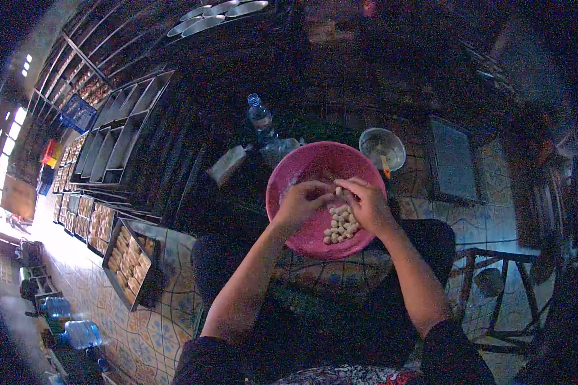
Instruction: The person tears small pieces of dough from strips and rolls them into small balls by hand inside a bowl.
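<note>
A pink plastic basin (282,176) sits between my knees, with a pile of small pale dough balls (341,226) at its lower right. My right hand (366,204) is over the basin's right side, its thumb and fingertips pinched on a small dough ball (338,190). Facing it, my left hand (300,204) hovers over the left part of the basin with its fingers curled inward. Whatever those fingers hold, if anything, is hidden. The two sets of fingertips are close together above the pile.
Behind the basin are a clear plastic bottle (260,117) and a metal bowl (392,144) with an orange-handled tool (385,165). Trays of bread rolls (130,262) lie on the tiled floor at left, near empty baking pans (112,144). A dark metal frame (504,256) stands at right.
</note>
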Available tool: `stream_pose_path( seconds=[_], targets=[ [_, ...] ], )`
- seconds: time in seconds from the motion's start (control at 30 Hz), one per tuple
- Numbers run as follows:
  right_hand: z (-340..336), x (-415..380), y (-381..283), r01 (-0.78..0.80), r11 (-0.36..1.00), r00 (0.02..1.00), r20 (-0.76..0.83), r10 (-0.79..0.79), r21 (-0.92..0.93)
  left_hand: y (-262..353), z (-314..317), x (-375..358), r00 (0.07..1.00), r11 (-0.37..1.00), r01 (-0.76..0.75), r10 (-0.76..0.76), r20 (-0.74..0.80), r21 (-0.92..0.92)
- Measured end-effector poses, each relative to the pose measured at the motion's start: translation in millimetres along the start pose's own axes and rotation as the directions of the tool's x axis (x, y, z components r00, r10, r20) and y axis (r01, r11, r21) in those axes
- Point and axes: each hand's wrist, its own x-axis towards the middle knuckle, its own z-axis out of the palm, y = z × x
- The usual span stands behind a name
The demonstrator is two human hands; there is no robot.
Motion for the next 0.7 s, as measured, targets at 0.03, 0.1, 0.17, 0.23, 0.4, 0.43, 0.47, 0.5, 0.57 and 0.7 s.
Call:
stream_pose_path(
  seconds=[0.03,0.1,0.17,0.23,0.4,0.43,0.47,0.5,0.57,0.7],
  targets=[
    [1,1,0,-0.001,1.0,1.0,0.003,0.001,0.0,-3,3,0,0.999,0.988,-0.028,0.033,-0.031,0.151],
    [5,0,-1,-0.077,0.993,0.997,0.023,0.075,0.094,-1,10,-4,0.996,0.954,-0.045,0.065,-0.056,0.297],
    [7,-2,-1,-0.096,0.993,0.995,0.025,0.094,0.072,24,11,-8,0.989,0.99,0.131,-0.127,-0.075,0.053],
    [7,-2,-1,-0.115,0.992,0.993,0.025,0.114,0.049,33,10,-8,0.979,0.984,0.176,-0.171,-0.114,0.037],
    [1,0,-4,-0.04,0.998,0.994,0.096,0.044,-0.046,11,6,-4,0.981,0.99,0.135,-0.128,-0.148,0.042],
    [1,-1,-4,-0.04,0.998,0.994,0.097,0.045,-0.047,14,4,-4,0.979,0.984,0.173,-0.166,-0.122,0.045],
    [2,-2,-4,-0.053,0.997,0.993,0.099,0.058,-0.057,17,4,-4,0.974,0.977,0.209,-0.204,-0.096,0.05],
    [2,-2,-4,-0.065,0.996,0.993,0.099,0.071,-0.067,10,5,-3,0.975,0.977,0.208,-0.202,-0.096,0.049],
    [8,-3,2,-0.041,0.998,0.997,0.056,0.044,-0.05,-4,9,0,0.968,0.972,0.229,-0.222,-0.121,0.046],
    [8,-1,1,-0.039,0.999,0.999,0.018,0.039,0.015,0,12,-1,0.967,0.979,0.193,-0.202,-0.152,-0.072]
  ],
)
